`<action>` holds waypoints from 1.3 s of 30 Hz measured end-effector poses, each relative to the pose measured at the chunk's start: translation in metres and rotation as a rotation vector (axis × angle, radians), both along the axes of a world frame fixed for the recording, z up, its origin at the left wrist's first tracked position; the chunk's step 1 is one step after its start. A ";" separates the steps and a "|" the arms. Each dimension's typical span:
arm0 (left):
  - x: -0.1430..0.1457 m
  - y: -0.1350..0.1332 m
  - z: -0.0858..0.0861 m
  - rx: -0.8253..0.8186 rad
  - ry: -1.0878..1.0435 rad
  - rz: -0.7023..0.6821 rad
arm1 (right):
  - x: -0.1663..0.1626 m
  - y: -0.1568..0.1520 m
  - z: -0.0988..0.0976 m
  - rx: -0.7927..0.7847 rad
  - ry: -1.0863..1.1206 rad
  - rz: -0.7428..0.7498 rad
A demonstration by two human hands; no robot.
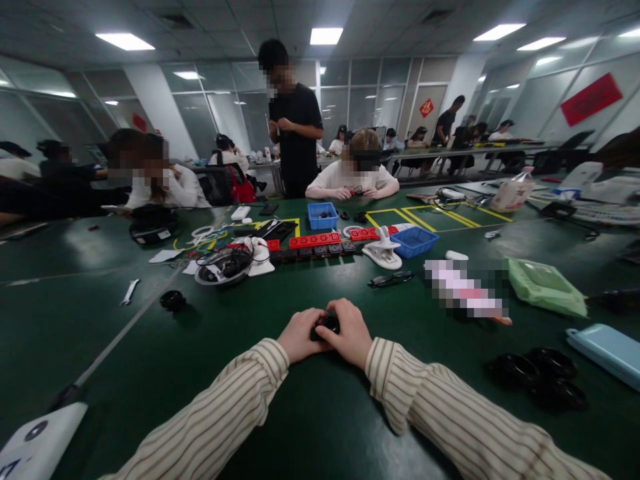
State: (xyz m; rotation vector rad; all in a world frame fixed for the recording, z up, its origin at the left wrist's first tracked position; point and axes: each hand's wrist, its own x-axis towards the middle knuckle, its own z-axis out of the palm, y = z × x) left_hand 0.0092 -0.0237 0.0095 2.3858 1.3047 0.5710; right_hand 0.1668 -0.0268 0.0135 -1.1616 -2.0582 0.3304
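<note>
Both my hands meet over the middle of the green table, closed round a black ring-shaped part point(329, 324). My left hand point(303, 333) curls about its left side, thumb near the front. From the right, my right hand point(349, 332) wraps the other side with fingers over the top. Only the dark round opening of the part shows; the rest is hidden by my fingers. Several similar black ring parts point(543, 377) lie at the right, and one more black ring part point(173, 301) sits to the left.
A wrench point(130, 292) lies at the left. Ahead are red and black power strips point(315, 241), blue bins point(414, 240), a metal bowl of cables point(223, 267) and glasses point(391, 279). Green wipes point(546, 287) and a light-blue case point(607, 353) are rightward. A person sits opposite.
</note>
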 end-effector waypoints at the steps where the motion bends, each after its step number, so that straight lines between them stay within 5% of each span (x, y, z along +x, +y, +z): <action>1: 0.000 0.001 -0.001 0.005 0.027 0.002 | 0.000 0.000 0.001 -0.001 -0.015 0.021; 12: 0.001 0.002 -0.005 0.036 0.144 0.008 | 0.000 -0.007 0.009 0.139 0.038 0.400; 29: -0.001 0.001 -0.001 0.017 0.046 -0.020 | -0.002 -0.003 0.004 0.056 0.054 0.058; 39: 0.000 0.002 -0.004 0.018 0.071 0.003 | 0.000 -0.007 0.003 0.157 0.157 0.327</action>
